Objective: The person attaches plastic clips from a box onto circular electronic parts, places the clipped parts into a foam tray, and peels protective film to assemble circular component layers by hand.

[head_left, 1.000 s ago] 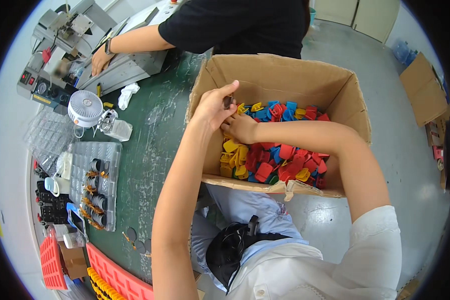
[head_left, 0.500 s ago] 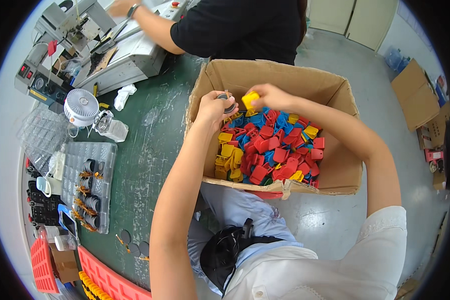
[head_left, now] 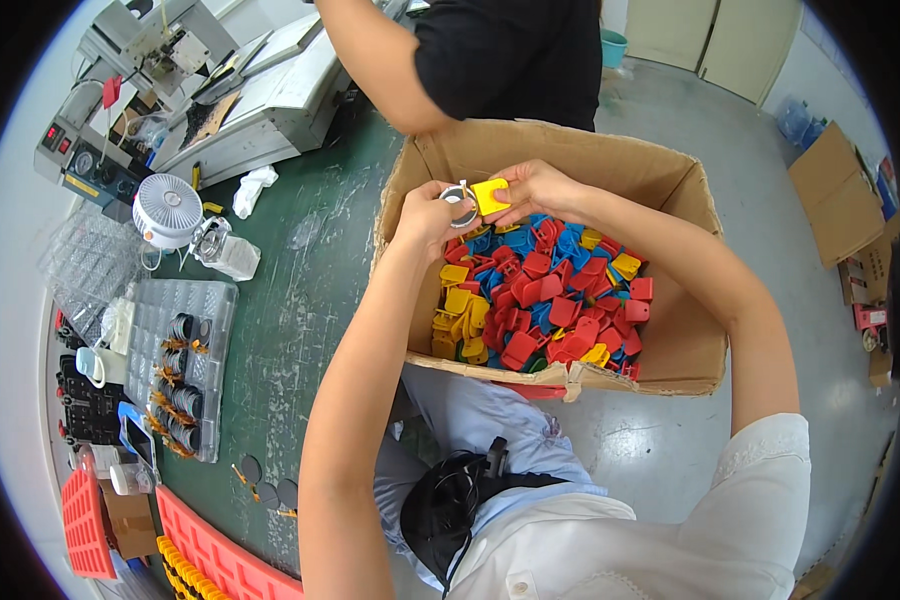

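Observation:
Above the far left of a cardboard box [head_left: 685, 345], my left hand [head_left: 428, 215] pinches a small round disc [head_left: 456, 207] with a pale rim. My right hand [head_left: 538, 188] grips a yellow plastic clip [head_left: 490, 196] by its right side. The clip's left edge meets or overlaps the disc; whether the two are joined cannot be made out. Below my hands the box holds a heap of red clips [head_left: 542, 290], blue clips [head_left: 519, 240] and yellow clips [head_left: 467, 318].
On the green table [head_left: 280, 290] stand a clear tray [head_left: 217, 390] of discs with orange tails, a white fan [head_left: 167, 210] and several loose discs [head_left: 267, 493]. A red rack [head_left: 220, 550] lies nearer me. A co-worker [head_left: 520, 60] in black stands beyond the box, beside a machine [head_left: 175, 50].
My right hand has brought the yellow clip left and against the disc. The disc has turned in my left fingers, its pale rim now showing. The co-worker's arm has shifted right.

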Motion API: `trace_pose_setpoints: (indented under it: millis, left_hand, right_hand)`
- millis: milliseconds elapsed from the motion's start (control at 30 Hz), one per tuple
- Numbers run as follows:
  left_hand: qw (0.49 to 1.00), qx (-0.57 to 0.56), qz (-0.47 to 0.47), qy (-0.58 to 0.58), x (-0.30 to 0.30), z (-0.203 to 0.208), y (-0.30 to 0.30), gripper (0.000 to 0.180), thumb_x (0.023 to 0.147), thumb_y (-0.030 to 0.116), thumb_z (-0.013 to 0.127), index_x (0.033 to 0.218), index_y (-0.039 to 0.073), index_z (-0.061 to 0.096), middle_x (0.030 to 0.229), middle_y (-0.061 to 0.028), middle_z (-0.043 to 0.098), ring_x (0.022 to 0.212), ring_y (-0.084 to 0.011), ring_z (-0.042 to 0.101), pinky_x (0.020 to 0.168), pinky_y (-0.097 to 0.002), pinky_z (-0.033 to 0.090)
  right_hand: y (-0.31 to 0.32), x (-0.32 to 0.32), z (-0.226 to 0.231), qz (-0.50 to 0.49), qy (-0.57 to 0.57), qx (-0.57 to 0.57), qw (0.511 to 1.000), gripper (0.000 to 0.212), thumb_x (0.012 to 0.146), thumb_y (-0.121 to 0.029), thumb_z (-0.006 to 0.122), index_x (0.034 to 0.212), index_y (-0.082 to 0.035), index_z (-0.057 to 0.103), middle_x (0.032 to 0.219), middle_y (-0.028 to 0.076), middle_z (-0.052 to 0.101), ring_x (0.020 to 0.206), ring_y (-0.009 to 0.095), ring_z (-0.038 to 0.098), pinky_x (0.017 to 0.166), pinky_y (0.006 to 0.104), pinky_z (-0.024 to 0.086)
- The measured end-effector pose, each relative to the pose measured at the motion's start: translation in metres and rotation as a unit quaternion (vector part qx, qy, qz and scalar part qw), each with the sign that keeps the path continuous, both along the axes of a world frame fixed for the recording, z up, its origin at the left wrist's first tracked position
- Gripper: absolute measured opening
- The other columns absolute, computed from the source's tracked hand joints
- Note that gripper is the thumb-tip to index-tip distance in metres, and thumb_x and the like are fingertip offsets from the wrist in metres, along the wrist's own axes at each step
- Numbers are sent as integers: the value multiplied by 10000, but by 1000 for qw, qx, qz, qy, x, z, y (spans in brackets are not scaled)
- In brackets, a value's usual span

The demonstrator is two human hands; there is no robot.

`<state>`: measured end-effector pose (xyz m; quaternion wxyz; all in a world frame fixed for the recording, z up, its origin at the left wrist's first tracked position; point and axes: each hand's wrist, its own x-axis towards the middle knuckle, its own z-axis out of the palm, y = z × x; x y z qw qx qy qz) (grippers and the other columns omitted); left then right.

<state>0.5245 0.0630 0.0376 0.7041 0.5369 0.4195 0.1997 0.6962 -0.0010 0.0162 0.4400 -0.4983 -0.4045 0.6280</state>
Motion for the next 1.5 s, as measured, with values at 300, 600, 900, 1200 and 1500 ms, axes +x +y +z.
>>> trace_pose_setpoints:
  millis: [300,600,900,1200,1500]
  left_hand:
    - [999,-4,29,-32,1,1,-4,174,812,-52,538,975,-19,485,997,-133,515,885,-235,581,772,-330,553]
    - [998,-6,52,-43,3,3,-5,186,804,-40,562,986,-24,528,959,-121,551,868,-227,593,763,-322,551]
    - [999,19,33,-8,-1,-1,-3,205,803,-15,580,1000,-37,526,961,-123,555,866,-230,600,750,-293,551]
    - [999,31,-1,-5,-2,9,-8,238,798,-18,568,1031,-4,519,1020,-109,545,948,-202,553,836,-307,480]
    - [998,42,-47,-27,-10,4,7,284,734,67,646,993,24,537,926,-76,597,819,-140,555,754,-252,425]
  right_hand:
    - [-2,-5,4,-12,-1,24,1000,299,875,-121,523,1102,72,502,1032,164,586,909,231,616,781,292,523]
    - [-5,-5,6,-30,22,0,999,328,860,-113,546,1126,66,480,1036,158,587,918,220,613,782,283,520]
    - [-4,-14,2,-42,13,0,999,300,866,-96,526,1096,91,480,1037,200,568,906,278,615,794,342,520]
    - [6,-6,-44,-36,116,-46,992,398,889,-368,459,1105,-37,512,1079,114,563,941,247,582,796,376,471]
    - [18,-99,-92,283,-615,279,681,261,764,-59,511,1006,-86,604,1173,162,470,1079,316,467,903,369,395]
